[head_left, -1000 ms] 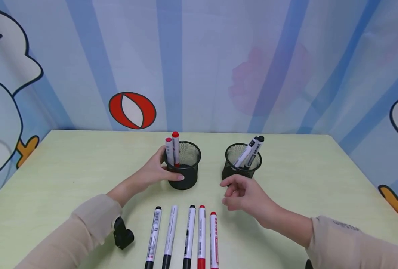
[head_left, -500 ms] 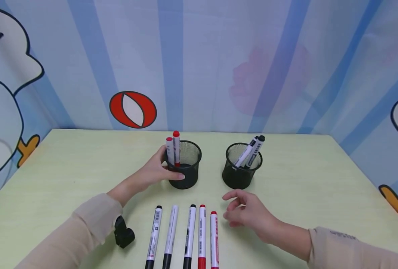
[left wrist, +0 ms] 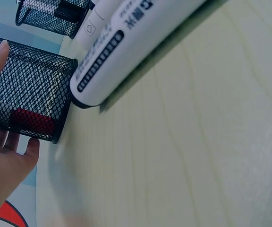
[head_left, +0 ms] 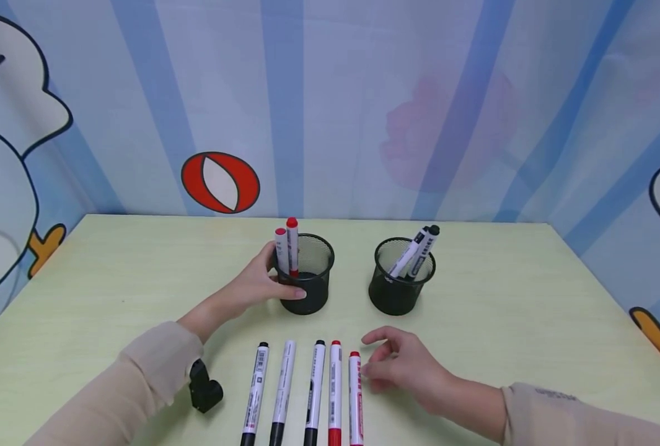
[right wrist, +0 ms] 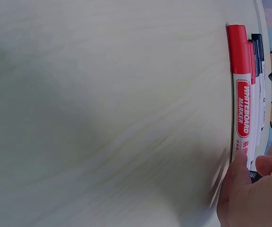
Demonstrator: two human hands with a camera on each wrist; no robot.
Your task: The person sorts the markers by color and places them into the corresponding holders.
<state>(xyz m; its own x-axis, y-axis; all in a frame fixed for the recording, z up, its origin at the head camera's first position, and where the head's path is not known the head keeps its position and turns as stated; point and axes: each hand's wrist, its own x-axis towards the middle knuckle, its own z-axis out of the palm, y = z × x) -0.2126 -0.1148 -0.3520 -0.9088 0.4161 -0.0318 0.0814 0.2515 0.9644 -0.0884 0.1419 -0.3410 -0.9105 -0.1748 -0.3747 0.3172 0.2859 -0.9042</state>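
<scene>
My left hand (head_left: pixel 251 285) grips the left black mesh pen cup (head_left: pixel 313 294), its thumb across the front and its fingers around the far side. Two red markers (head_left: pixel 292 248) lean inside that cup. Right of the row of markers, my right hand (head_left: pixel 413 365) has its fingers loosely bent, with the fingertips right at the nearest red whiteboard marker (head_left: pixel 355 396). In the right wrist view this marker (right wrist: pixel 241 104) lies on the table with its red cap away from the hand, and the fingertips overlap its other end.
A second mesh pen cup (head_left: pixel 391 300) holds black markers (head_left: pixel 419 251). Left of the nearest red marker lie another red marker (head_left: pixel 334 384), a black marker (head_left: pixel 315 384) and two more black-capped ones (head_left: pixel 282 384). A patterned curtain (head_left: pixel 341 111) hangs behind the table (head_left: pixel 475 272).
My right hand has moved from in front of the right pen cup down toward me and slightly left, to the nearest red marker. My left hand stays on its cup.
</scene>
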